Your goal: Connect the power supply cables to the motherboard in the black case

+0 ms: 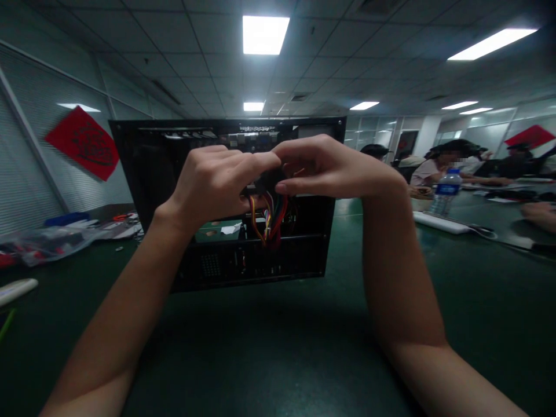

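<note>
A black computer case (299,255) stands upright on the table, its open side facing me. Out of it comes a bundle of coloured wires (269,223) in yellow, red, white and black. My left hand (217,179) is closed on the bundle, with a fingertip showing behind the wires. From the other side my right hand (324,168) bends in at the wrist, its thumb and fingers curled about the dark upper part of the same bundle. Both hands' fingertips meet near the middle of the case. The ends of the wires are partly hidden by the fingers.
The dark green table (269,347) stretches around the case. To the left lie a clear plastic bag (56,240) and a white object (17,291). A water bottle (447,190) and a white bar (441,223) are at right, where other people (428,171) sit.
</note>
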Demonstrator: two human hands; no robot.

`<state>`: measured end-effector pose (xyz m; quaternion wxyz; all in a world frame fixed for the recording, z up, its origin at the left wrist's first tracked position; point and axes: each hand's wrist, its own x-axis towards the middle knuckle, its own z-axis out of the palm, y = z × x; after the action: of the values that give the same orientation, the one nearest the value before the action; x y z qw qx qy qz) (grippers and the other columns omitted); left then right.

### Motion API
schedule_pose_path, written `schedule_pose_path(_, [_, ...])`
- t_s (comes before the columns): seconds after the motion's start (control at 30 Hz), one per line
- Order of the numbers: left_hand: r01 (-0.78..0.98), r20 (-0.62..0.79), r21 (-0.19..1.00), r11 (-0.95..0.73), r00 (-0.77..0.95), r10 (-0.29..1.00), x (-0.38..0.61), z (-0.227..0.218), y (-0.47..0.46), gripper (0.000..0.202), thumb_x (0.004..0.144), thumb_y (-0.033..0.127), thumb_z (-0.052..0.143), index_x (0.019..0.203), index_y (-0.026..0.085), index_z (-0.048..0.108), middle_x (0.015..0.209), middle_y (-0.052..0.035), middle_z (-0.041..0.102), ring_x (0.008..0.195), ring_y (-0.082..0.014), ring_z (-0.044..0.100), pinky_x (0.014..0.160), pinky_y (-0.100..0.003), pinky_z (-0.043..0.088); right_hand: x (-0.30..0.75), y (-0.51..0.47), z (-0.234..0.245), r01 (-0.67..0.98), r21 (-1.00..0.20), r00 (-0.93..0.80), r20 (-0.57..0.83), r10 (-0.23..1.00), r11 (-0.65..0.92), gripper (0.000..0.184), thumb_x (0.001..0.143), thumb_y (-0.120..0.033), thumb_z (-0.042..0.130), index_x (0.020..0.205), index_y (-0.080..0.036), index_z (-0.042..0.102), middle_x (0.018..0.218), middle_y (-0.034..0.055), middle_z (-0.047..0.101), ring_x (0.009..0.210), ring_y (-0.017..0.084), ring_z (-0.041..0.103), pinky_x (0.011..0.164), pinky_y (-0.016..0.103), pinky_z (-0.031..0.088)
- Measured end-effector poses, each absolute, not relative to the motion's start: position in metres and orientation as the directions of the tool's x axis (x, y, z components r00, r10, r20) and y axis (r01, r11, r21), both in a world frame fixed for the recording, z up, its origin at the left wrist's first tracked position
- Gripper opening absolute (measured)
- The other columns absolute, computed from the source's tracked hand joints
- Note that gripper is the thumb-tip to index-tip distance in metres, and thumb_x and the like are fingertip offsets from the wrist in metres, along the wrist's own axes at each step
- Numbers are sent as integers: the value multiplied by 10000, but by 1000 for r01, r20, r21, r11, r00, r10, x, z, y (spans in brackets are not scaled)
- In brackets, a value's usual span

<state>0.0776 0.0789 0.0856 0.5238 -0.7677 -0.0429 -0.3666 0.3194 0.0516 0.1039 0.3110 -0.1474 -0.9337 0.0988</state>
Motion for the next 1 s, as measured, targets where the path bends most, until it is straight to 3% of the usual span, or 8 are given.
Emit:
schedule_pose_path(0.1, [474, 614, -776, -416, 717, -331, 76, 85, 78, 394, 946, 503, 617, 1238, 238, 611, 729, 27, 697, 609, -151, 654, 622, -308, 486, 315, 55, 103, 176, -295, -758, 568, 320, 939, 199, 887, -295, 744, 1006, -145, 687, 916, 29, 695, 820, 124, 636, 666, 210, 515])
schedule_pose_path(0.27, [543, 655, -739, -399, 718, -236, 73, 84, 78, 363, 980, 434, 537, 1295, 263, 597, 786, 10, 722, 675, -159, 674, 679, -323, 494, 308, 64, 98, 123, -227, -759, 606, 239, 966, 255, 915, -275, 700, 1066, -70, 678, 942, 60, 679, 841, 133, 612, 680, 228, 508])
schedule_pose_path(0.43, [505, 614, -787, -354, 695, -375, 72, 86, 79, 343, 941, 345, 569, 1254, 204, 587, 775, 8, 714, 627, -154, 651, 615, -320, 452, 300, 68, 93, 80, -192, -714, 673, 190, 978, 260, 919, -301, 678, 1041, -72, 657, 898, 43, 631, 841, 137, 571, 686, 241, 487])
schedule_pose_path(0.5, [495, 599, -799, -341, 700, -389, 71, 87, 80, 320, 937, 305, 565, 1236, 193, 581, 781, 4, 715, 624, -154, 646, 596, -323, 437, 297, 67, 92, 90, -199, -689, 695, 205, 976, 224, 897, -300, 694, 976, -95, 651, 862, 34, 606, 813, 138, 551, 669, 249, 467])
schedule_pose_path(0.7, [542, 626, -770, -336, 741, -241, 66, 85, 84, 333, 998, 306, 482, 1314, 237, 561, 869, -3, 743, 739, -157, 675, 680, -328, 465, 290, 63, 92, 192, -216, -637, 714, 289, 957, 175, 846, -294, 710, 818, -163, 598, 751, -6, 513, 712, 123, 458, 574, 249, 376])
schedule_pose_path(1.0, [457, 573, -815, -356, 726, -379, 75, 85, 88, 263, 942, 274, 539, 1203, 239, 534, 790, 22, 723, 664, -150, 684, 606, -315, 451, 283, 70, 92, 321, -198, -569, 741, 356, 926, 122, 778, -242, 697, 804, -136, 643, 717, 10, 537, 751, 150, 472, 606, 267, 368])
